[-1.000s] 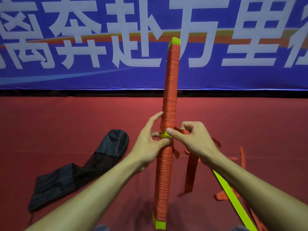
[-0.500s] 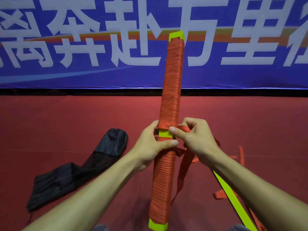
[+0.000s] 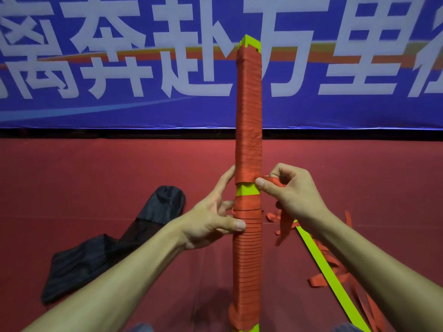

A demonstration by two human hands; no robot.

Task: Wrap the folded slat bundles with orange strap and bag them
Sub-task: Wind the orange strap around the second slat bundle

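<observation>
Slat bundle (image 3: 247, 190) stands upright at centre over the red floor (image 3: 72, 188), wound in orange strap (image 3: 248, 111) except for a bare yellow-green band at mid-height. Left hand (image 3: 211, 221) grips the bundle below that band, thumb on the front. Right hand (image 3: 292, 192) pinches the free strap end just right of the band. Black bag (image 3: 115, 245) lies to the left; a loose yellow-green slat (image 3: 330, 276) lies to the right.
</observation>
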